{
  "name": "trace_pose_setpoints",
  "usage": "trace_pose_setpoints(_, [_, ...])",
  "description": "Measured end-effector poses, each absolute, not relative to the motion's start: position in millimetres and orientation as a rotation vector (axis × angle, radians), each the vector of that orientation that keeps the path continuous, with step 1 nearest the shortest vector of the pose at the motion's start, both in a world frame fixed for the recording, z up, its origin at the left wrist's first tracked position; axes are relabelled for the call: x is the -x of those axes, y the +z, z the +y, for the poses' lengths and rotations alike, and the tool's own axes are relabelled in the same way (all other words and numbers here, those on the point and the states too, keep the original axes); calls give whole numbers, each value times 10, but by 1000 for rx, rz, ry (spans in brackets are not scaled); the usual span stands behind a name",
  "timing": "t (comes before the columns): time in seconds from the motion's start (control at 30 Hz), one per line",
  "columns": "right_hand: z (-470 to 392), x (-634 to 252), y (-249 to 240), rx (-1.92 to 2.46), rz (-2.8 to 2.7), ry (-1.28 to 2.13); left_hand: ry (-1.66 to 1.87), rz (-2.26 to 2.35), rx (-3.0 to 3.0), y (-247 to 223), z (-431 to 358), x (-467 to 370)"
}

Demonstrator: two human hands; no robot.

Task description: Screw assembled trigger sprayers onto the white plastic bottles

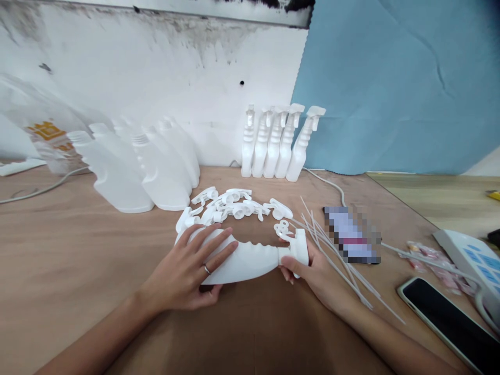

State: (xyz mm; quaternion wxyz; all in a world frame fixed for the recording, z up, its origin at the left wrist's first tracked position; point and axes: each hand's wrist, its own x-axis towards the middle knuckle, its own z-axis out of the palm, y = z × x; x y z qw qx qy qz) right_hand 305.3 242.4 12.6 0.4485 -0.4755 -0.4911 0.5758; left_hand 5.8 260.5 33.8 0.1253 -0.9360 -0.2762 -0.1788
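A white spray bottle (250, 263) lies on its side in the air above the table's front, its neck pointing right. My left hand (199, 265), with a ring on one finger, is wrapped over the bottle's body. At the neck, the fingers of my right hand (302, 263) grip the white trigger head (299, 245) where it meets the bottle. Just beyond the bottle lies a pile of loose white trigger heads (234, 205). Small white rings (282, 227) sit behind my right hand, and several thin white dip tubes (336, 255) lie to its right.
Open-necked white bottles (121, 177) stand at the left, near a plastic bag (50, 135). Several bottles with trigger heads (275, 146) stand against the wall. On the right are a blurred-out phone (351, 234), a dark phone (449, 323), wrapped sweets (437, 263) and a white device (476, 260).
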Motion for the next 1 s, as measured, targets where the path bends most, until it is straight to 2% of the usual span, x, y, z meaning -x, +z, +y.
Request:
trace_pose_setpoints(0.33, [2402,-3089,189,1424,-1334,1206,-496,-801,2753,345,2627,-23])
trace_pose_setpoints(0.57, [2374,-3089,195,1413,-1244,1413,-506,-782,2782,354,2594,-38])
trace_pose_setpoints(0.8, [2370,-3052,164,1306,-1165,1433,-526,-789,2784,375,2584,-62])
trace_pose_setpoints(1.0, [2402,-3000,159,1361,-1209,1448,-447,-1046,2780,451,2516,-180])
